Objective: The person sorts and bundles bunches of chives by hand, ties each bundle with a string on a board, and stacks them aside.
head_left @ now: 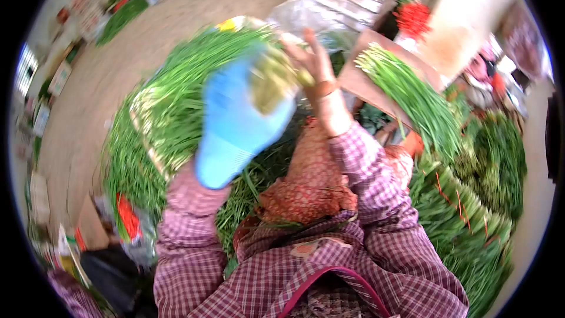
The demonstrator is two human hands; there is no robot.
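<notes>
A blue glove with a yellowish palm covers my left hand [253,97], which is smeared by motion in front of a big heap of long green stalks [182,82]. Whether it holds anything is hidden. My bare right hand [312,62] is raised close to the glove's fingertips, its upper fingers apart; the lower ones are blurred, and a small yellow-green thing shows beside them. To the right, a bunch of green stalks with pale ends [406,82] lies on a brown board [352,75].
Tied green bundles [471,212] are stacked at the right. Red ties [414,19] hang at the upper right near white stacked trays [359,0]. A red patterned cloth [312,171] covers my lap. Black and orange bags lie at the lower left.
</notes>
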